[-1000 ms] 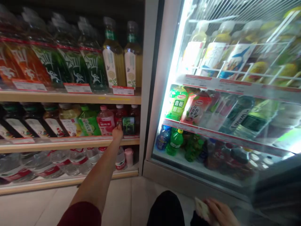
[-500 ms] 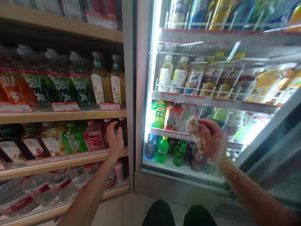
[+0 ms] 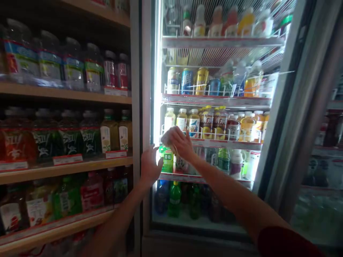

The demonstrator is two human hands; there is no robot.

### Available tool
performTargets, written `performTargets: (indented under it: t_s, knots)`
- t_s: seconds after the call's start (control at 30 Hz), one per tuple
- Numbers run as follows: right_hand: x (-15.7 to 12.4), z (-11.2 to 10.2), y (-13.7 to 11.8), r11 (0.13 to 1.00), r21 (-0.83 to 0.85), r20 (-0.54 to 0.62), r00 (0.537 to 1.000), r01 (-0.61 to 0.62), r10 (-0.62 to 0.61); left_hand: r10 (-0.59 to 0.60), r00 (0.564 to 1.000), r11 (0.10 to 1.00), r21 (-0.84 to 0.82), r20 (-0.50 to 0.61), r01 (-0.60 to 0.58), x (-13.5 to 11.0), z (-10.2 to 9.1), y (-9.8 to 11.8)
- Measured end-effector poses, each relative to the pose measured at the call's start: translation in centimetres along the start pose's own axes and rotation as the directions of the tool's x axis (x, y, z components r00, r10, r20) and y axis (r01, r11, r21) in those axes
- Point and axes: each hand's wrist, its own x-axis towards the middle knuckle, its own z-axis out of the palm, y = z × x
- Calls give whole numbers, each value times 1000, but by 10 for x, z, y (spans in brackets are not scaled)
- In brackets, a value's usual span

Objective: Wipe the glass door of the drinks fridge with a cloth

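My right hand (image 3: 180, 143) is closed on a pale, crumpled cloth (image 3: 167, 137). It is at the front left of the third visible fridge shelf (image 3: 227, 144), by the price strip, just above a green-labelled bottle (image 3: 168, 161). Beside it, my left hand (image 3: 150, 167) is at the left side of the fridge frame (image 3: 147, 89), thumb apart from the fingers, with nothing seen in it. Whether it touches the frame I cannot tell. Behind the right hand stand pale-yellow bottles (image 3: 181, 120) with white caps.
The lit fridge holds rows of bottles and cans (image 3: 202, 81) behind low wire rails. A glass door with a metal frame (image 3: 302, 117) stands at the right. On the left, wooden shelves (image 3: 64, 170) carry juice bottles (image 3: 92, 191) and larger bottles.
The right hand has moved left and up with the cloth, toward the shelf's left end. My left hand has gone from the wooden shelf to the fridge frame. The view has tilted up.
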Motion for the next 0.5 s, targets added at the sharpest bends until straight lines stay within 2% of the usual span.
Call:
performTargets:
  t_s: [0.03, 0.1, 0.17, 0.2, 0.27, 0.33, 0.37, 0.43, 0.5]
  knots:
    - [3, -4, 5, 999, -2, -22, 999, -37, 36, -9, 1000, 1000, -9, 0, 9, 6, 1, 2]
    - [6, -8, 10, 999, 29, -25, 1000, -15, 16, -62, 998, 994, -92, 11, 62, 14, 4, 9]
    - [6, -11, 10, 994, 102, -38, 999, 26, -22, -174, 981, 938, -288, 89, 192, 18, 10, 21]
    - [6, -13, 8, 988, 153, -69, 998, 20, -9, -245, 957, 867, -408, 155, 287, 19, 14, 29]
    - [4, -20, -1, 959, 279, -149, 985, -45, 90, -363, 884, 631, -621, 294, 466, 20, 21, 47]
    - [2, -31, -16, 899, 429, -202, 960, -92, 195, -421, 824, 387, -747, 378, 540, 21, 25, 64]
    - [-1, -37, -24, 859, 501, -209, 948, -108, 241, -432, 809, 296, -785, 398, 544, 21, 27, 72]
    - [-9, -46, -40, 763, 627, -183, 923, -156, 339, -444, 784, 181, -814, 434, 553, 21, 29, 81]
    - [-21, -52, -53, 677, 698, -129, 888, -234, 441, -443, 758, 146, -796, 479, 588, 21, 34, 86]
